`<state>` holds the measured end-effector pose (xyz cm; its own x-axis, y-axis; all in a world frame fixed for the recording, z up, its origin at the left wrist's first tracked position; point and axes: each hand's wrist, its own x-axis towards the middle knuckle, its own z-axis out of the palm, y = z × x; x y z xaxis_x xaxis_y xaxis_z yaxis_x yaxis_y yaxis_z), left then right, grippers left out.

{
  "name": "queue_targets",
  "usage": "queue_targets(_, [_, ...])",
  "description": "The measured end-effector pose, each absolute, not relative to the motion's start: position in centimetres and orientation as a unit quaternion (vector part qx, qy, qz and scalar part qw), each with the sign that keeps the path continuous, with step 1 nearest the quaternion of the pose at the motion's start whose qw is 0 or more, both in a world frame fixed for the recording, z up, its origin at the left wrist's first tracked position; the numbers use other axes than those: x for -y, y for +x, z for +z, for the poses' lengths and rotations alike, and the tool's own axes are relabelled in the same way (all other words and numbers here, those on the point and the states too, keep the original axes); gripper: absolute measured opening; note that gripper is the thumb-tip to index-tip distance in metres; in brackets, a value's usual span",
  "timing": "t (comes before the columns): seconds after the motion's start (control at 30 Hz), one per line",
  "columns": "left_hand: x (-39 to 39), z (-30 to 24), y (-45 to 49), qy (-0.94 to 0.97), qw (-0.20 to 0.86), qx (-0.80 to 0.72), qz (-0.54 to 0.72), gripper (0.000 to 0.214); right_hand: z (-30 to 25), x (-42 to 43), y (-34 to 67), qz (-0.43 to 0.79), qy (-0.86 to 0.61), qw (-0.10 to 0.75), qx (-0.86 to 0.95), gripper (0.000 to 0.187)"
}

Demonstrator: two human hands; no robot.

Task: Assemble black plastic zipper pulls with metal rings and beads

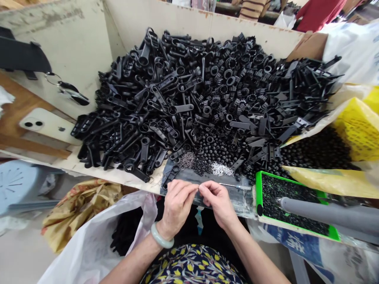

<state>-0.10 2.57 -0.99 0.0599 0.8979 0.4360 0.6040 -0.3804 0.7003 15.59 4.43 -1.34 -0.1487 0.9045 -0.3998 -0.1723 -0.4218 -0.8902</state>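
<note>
My left hand [181,201] and my right hand [216,200] meet fingertip to fingertip over the front edge of the work surface. Both are closed in a pinch; whatever lies between the fingers is too small to make out. Just beyond my right hand lies a thin metal rod with a pale end [235,185]. A black arm-shaped plastic part [171,175] rests by my left fingers. Behind the hands are small piles of silvery pins [222,169], brownish tiny pieces [187,160] and small black pieces [200,166].
A large heap of black plastic parts [166,94] fills the wooden-walled bench. At right stand a green-rimmed tray [259,193] of black bits, a grey tube [319,213] and a yellow bag [355,126]. A phone [49,126] and keys [72,94] are left. A white bag [89,244] hangs in front.
</note>
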Motion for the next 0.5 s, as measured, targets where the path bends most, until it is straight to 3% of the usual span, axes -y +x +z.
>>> queue_targets(0.17, [-2.0, -1.4, -0.5, 0.721, 0.124, -0.531, 0.427, 0.017, -1.4, -3.8, 15.1, 0.679, -0.514, 0.405, 0.332, 0.038])
queue_targets(0.3, [-1.6, -1.8, -0.8, 0.766, 0.056, -0.523, 0.37, 0.015, -2.2, -3.0, 15.1, 0.602, -0.536, 0.408, 0.43, 0.033])
queue_targets(0.5, [-1.2, -2.5, -0.4, 0.763, 0.096, -0.537, 0.347, 0.013, -2.4, -2.3, 15.4, 0.528, -0.539, 0.412, 0.511, 0.026])
